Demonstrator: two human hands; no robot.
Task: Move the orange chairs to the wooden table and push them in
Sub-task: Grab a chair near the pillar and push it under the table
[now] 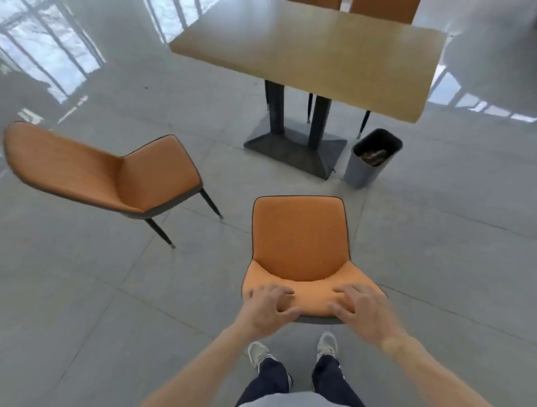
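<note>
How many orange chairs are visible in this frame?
4: one chair under both hands, one standing left of it, and two chair backs behind the wooden table. Others may be out of view.

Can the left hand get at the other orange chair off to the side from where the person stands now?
Probably not. The left hand is on the backrest top of the near chair, as is the right hand. The side chair stands apart across bare floor; nothing blocks it, but it looks beyond arm's reach without stepping over.

Four orange chairs, one table, one bin
</note>
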